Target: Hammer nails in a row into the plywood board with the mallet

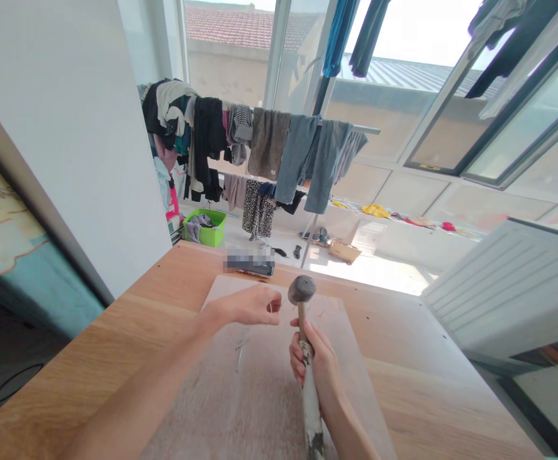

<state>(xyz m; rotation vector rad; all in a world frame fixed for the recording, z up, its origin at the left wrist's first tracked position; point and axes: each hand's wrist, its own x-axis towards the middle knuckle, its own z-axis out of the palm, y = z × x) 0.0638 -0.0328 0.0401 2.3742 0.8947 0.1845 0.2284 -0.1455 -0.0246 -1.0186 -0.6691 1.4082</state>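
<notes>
My right hand (317,361) is wrapped around the handle of a hammer (310,402), which has a dark rounded head and a worn, whitish lower handle. The head points up and away from me, above a pale wooden board (264,402). To its left, my left hand (255,305) is closed in a pinch over the board's far part. A thin light sliver, seemingly a nail (270,307), shows between its fingers. Several loose nails (241,346) lie on the board below that hand.
The board lies on a wooden table (413,383). At the table's far edge sits a dark box (250,263), partly blurred out. Beyond are a green basket (212,230) with clothes and a rack hung with laundry (269,144). A white cabinet (68,128) stands at left.
</notes>
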